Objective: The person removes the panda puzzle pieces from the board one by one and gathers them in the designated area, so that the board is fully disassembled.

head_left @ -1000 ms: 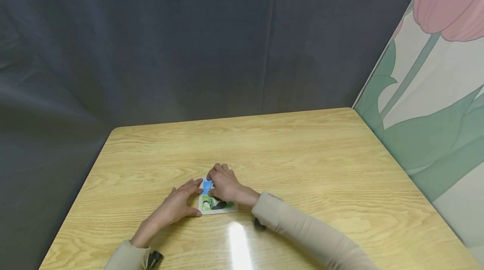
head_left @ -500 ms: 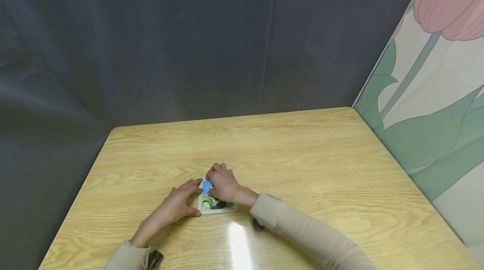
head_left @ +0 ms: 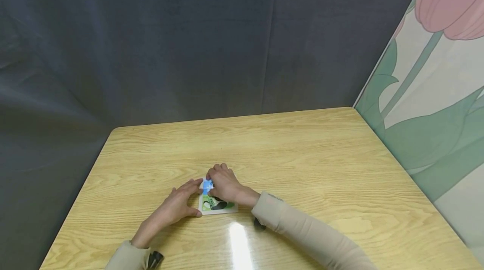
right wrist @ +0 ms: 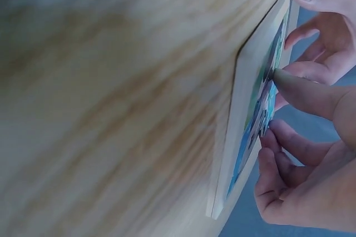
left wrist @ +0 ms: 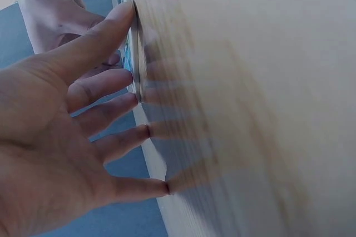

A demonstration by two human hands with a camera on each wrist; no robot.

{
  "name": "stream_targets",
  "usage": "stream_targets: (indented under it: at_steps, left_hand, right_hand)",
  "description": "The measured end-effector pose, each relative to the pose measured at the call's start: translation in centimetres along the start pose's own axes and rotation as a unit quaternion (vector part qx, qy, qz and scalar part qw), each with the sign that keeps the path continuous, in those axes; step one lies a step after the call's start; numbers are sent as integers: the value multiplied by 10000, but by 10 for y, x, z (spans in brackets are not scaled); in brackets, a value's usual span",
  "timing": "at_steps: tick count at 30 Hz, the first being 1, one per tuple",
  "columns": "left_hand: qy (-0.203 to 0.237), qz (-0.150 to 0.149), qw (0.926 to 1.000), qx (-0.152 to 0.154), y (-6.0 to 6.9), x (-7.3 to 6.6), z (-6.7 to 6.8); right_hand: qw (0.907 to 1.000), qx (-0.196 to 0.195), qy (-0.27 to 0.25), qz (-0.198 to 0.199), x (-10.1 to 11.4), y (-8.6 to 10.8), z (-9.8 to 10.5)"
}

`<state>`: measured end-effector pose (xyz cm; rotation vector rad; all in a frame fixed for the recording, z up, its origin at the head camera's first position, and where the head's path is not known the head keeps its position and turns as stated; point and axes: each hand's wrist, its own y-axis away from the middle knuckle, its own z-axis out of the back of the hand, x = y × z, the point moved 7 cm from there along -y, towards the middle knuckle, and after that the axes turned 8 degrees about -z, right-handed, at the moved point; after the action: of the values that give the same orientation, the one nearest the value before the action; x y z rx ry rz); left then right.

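Note:
A small jigsaw puzzle board [head_left: 218,211] with a pale frame lies flat on the table. Its picture shows blue at the top and green with black and white below. My left hand [head_left: 174,205] has its thumb and fingers spread, tips against the board's left side. Over the board's upper part, my right hand [head_left: 225,186] bends down and covers much of the picture. In the right wrist view the right thumb [right wrist: 306,92] and curled fingers pinch a puzzle piece [right wrist: 265,126] at the picture's surface; its outline is mostly hidden.
The wood-grain table [head_left: 302,156] extends around the board, with a bright glare below it. A dark curtain [head_left: 189,43] hangs behind the far edge. At the right stands a wall with a tulip print [head_left: 427,106].
Both hands stay nearly in place. A pale seam now shows across the blue corner of the picture beside the right fingers, where it looked plain before.

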<state>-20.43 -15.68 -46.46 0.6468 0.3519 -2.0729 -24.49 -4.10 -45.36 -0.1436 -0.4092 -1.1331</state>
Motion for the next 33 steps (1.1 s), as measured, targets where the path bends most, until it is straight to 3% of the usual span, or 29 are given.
stream_targets:
  at_steps: [14, 23, 28, 33]
  left_hand:
    - [-76, -46, 10000, -25, 2, 1, 1]
    - [-90, -67, 9999, 12, 3, 4, -1]
    - [-42, -49, 10000, 45, 4, 5, -2]
    - [-67, -72, 9999, 39, 4, 5, -1]
  right_hand:
    - [9987, -82, -58, 494, 1, 6, 3]
    - [9960, -287, 192, 820, 3, 8, 6]
    - [9919, -481, 566, 1032, 6, 8, 6]
    - [9821, -792, 1257, 1158, 9, 12, 7]
